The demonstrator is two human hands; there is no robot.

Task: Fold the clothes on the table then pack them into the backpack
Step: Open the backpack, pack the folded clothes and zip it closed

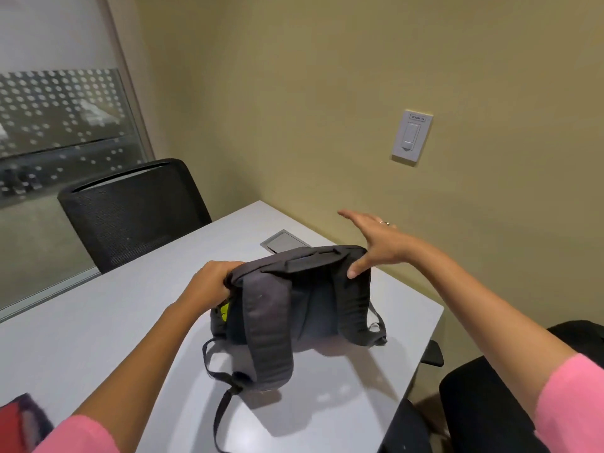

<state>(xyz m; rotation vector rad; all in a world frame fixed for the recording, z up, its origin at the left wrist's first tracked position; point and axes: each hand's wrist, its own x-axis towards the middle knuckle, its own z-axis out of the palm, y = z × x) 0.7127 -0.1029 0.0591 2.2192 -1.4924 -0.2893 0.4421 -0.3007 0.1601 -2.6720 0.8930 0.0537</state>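
**Operator:** I'm looking into a small room with olive-beige walls, and a pale grey rectangular table [98, 322] is filling the lower half of my view. A black mesh-backed office chair [130, 210] is sitting at its far left side, in front of a frosted, dotted glass panel [58, 112].

**Colleague:** Where's the bag sitting?

**Operator:** The dark grey fabric backpack [304, 299] is standing upright near the middle of the table, straps facing me, and the padded shoulder strap [268, 335] is hanging down onto the tabletop. Something lime-yellow [225, 311] is showing at its left side, though I can't tell what it is.

**Colleague:** And the hands?

**Operator:** The left hand [209, 282] is gripping the top left corner of the backpack, fingers curled round the fabric. The right hand [376, 243] is hovering at the top right corner with its fingers straight and spread; the thumb is touching the bag's edge. It's wearing a ring, and both arms are ending in pink sleeves [572, 403].

**Colleague:** Anything else?

**Operator:** A red and dark folded cloth [19, 423] is lying at the near left table edge. A grey flush hatch [283, 241] is sitting behind the backpack, a white wall switch [411, 136] is on the right wall, and a black seat [490, 397] is at my lower right.
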